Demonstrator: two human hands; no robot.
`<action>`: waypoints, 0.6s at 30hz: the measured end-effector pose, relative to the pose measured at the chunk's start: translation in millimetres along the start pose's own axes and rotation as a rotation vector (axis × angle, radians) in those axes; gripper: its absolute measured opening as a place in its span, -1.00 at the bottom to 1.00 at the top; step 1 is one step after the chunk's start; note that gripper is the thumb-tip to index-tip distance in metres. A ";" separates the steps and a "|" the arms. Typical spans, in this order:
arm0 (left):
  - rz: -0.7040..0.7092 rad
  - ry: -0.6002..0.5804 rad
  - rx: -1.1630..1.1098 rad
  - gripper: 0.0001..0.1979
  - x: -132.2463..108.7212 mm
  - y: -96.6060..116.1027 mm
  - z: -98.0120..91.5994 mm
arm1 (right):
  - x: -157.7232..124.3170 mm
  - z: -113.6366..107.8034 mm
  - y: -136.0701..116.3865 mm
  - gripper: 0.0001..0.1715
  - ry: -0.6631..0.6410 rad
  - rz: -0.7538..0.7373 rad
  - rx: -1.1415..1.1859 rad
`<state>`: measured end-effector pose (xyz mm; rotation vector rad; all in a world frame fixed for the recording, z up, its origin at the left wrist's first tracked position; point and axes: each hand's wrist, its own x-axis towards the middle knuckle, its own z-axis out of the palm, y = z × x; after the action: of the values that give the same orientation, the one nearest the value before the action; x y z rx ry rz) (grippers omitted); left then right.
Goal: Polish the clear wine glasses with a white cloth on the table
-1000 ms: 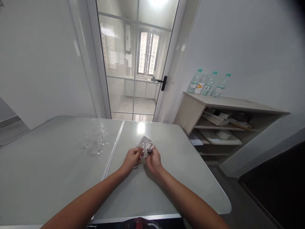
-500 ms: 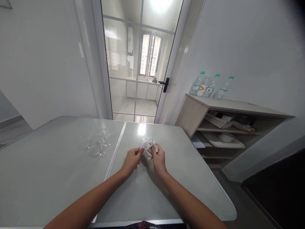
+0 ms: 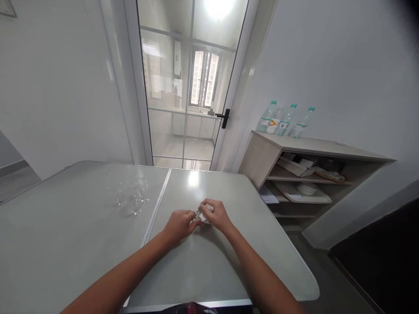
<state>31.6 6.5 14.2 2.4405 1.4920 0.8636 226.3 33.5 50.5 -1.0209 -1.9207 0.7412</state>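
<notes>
Over the table's right part, my two hands come together on one small bundle. My left hand point(image 3: 180, 225) is closed in a pinch on a clear glass point(image 3: 197, 212), of which only a sliver shows between the fingers. Wrapped round the glass from the other side is a crumpled white cloth point(image 3: 204, 215). My right hand point(image 3: 219, 214) grips that cloth, fingers curled over it. Most of the glass is hidden by the hands and cloth. Off to the left, several clear glasses point(image 3: 133, 199) stand close together; their outlines are faint.
The pale table point(image 3: 85, 244) has a metal seam running across it. Beyond it is a glass door point(image 3: 183, 126) with a black handle point(image 3: 224, 117). At the right, a shelf unit point(image 3: 266, 152) carries several plastic bottles point(image 3: 284, 124) and holds trays and boxes.
My right hand has moved over the top of the glass, pressing the cloth round it. The glass was in plain view before and is now mostly covered. My left hand has turned slightly.
</notes>
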 end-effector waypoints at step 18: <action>-0.322 0.214 -0.777 -0.51 7.1 -0.2 21.8 | -3.0 45.6 -6.4 -0.60 0.273 0.401 1.364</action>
<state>45.8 16.2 -1.1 1.5460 1.2274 1.3383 185.6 22.4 31.9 -0.5209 -0.6077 1.6707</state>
